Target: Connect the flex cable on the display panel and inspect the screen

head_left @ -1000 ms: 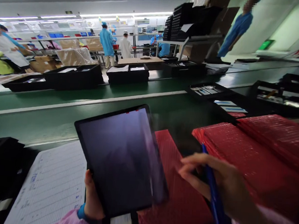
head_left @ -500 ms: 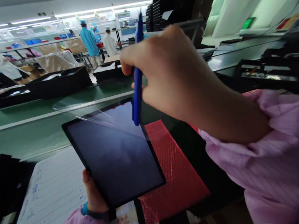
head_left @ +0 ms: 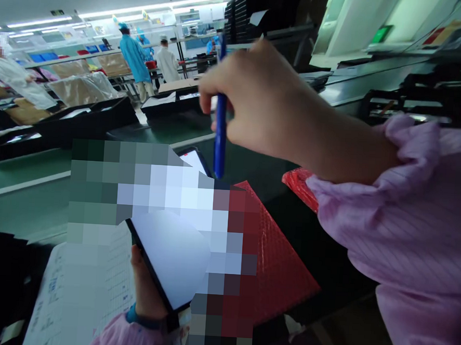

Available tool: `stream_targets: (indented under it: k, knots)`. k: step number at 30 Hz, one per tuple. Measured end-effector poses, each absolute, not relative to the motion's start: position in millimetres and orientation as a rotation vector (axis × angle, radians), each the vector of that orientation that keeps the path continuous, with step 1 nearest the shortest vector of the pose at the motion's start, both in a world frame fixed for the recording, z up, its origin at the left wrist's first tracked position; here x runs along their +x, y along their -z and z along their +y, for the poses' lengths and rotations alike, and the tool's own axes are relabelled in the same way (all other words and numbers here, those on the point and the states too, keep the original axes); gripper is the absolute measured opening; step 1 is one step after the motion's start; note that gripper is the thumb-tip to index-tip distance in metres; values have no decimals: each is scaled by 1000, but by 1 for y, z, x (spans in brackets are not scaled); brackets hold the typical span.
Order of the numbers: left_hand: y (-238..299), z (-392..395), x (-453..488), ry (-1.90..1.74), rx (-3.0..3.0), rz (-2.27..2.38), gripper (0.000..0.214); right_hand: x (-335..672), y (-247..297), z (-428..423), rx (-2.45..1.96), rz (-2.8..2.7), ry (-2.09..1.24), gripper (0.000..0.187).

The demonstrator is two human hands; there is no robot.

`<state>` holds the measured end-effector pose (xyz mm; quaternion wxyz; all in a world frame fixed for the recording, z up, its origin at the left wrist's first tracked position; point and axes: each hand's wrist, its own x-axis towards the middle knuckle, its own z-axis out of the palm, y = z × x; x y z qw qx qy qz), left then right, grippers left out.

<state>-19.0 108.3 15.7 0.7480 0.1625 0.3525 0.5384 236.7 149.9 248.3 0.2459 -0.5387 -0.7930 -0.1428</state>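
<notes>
Tablet (head_left: 170, 262), thin black rim, lit pale bluish-white, tilted, partly obscured

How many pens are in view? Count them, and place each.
1: a blue pen, held in the right hand. Others may be hidden behind the pink sleeve.

Tablet (head_left: 170, 257): 1. Left hand (head_left: 148, 292): 1, at tablet's left edge. Right hand (head_left: 254, 93): 1, above tablet's far edge; blue pen (head_left: 220, 140): 1, likewise. Red wrap pieces (head_left: 279, 264): 2 visible, right of tablet. Ruled sheet (head_left: 45, 296): 1, left. White-coated people (head_left: 169, 62): 2, beyond.
</notes>
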Motion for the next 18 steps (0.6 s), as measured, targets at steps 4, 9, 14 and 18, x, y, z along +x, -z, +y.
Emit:
stream_targets:
  k: [4,9,14,18]
  knots:
    - [-13,109,-21,-1147,310,737,55,270,-191,154,-1448,-2046,99,13]
    - [-11,106,-22,-945,312,534,55,273,-101,135,-1387,-1549,-718,17]
    - [-9,102,-18,-882,398,416,62,251,-37,107,-1159,-1241,-1064,23]
    - [-10,101,-14,-884,526,300,71,251,-22,102,-1143,-1139,-1177,23]
